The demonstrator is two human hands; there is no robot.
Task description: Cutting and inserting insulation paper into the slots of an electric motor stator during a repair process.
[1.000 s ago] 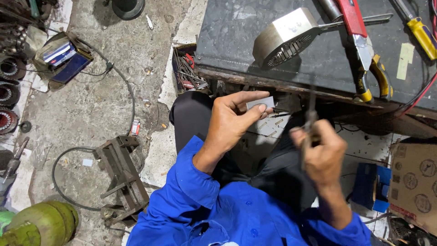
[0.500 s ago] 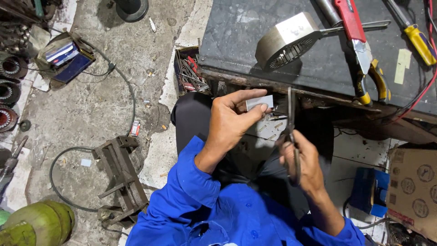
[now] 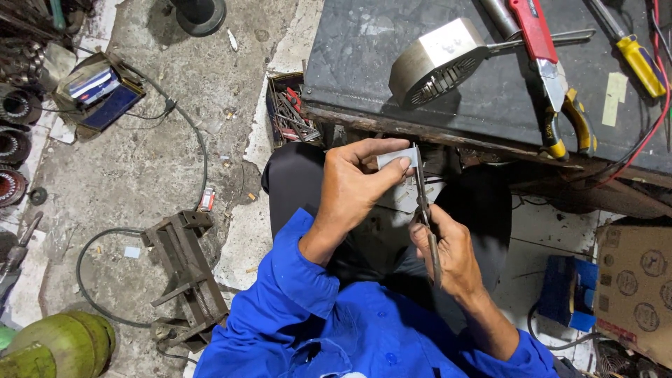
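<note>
My left hand [image 3: 353, 189] pinches a small pale grey sheet piece [image 3: 396, 159] between thumb and fingers, just below the workbench edge. My right hand [image 3: 448, 252] grips a pair of metal scissors [image 3: 424, 206], blades pointing up and meeting the right edge of the sheet piece. Both arms wear blue sleeves, and my dark trousers show beneath the hands.
A dark workbench [image 3: 371, 77] holds a round metal stator core [image 3: 434, 63], red-handled pliers [image 3: 542, 49] and a yellow-handled screwdriver [image 3: 640, 63]. On the floor lie a box of tools [image 3: 290, 112], a bench vise [image 3: 189, 273], a green gas cylinder [image 3: 52, 346], a cardboard box [image 3: 633, 290] and cables.
My right hand has brought the scissors left and up from beside my lap until the blades reach the sheet piece. My left hand has held the piece steady.
</note>
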